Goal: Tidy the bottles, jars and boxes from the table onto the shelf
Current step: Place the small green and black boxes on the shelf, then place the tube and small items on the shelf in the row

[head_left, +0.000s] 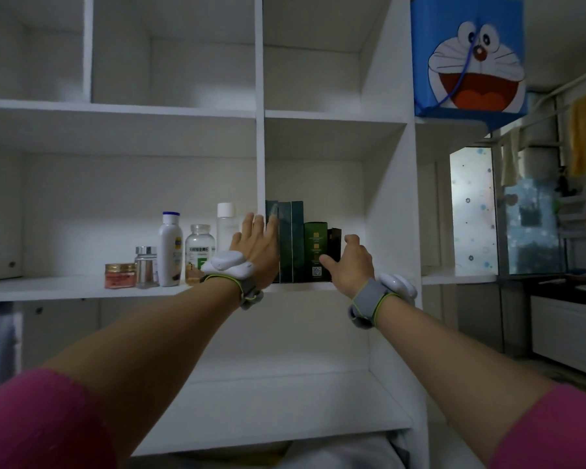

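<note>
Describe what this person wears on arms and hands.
The left hand and right hand are gloveless. Each wrist carries a grey band piped in lime green, left band and right band, each bearing a rounded white pod: left pod, right pod. Pink sleeves, left sleeve and right sleeve, end near the elbows; forearms uncovered.

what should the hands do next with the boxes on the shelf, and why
Probably push the short black box snug against the green box. The right hand curls round it at the row's end, while the left hand lies flat against the tall dark boxes, bracing the row.
</note>
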